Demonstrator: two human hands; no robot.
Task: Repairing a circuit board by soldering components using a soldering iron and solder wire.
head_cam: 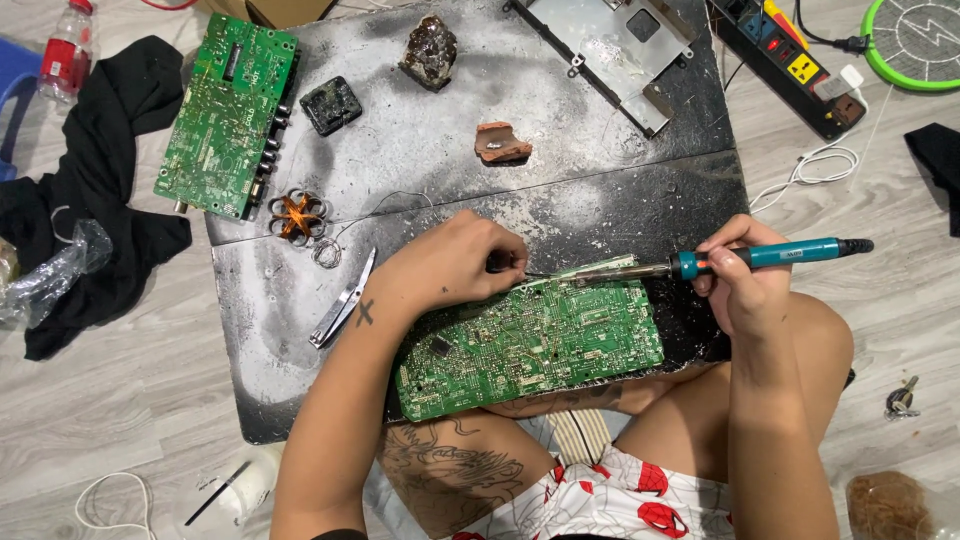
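A scorched black board [300, 330] lies on grey flooring. On its near edge rests a green circuit board [530, 345]. The right hand [745, 285] grips a soldering iron [760, 257], tip at the board's top edge. The left hand [455, 265] pinches a small dark tool [500, 263] there. Soldering work seems underway; steady tip contact matters next.

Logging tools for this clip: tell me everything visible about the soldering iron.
The soldering iron has a teal handle, an orange collar, a black rear cap and a slim metal shaft. It lies nearly level, held in the right hand, tip pointing left to the top edge of the green circuit board, near the left hand.
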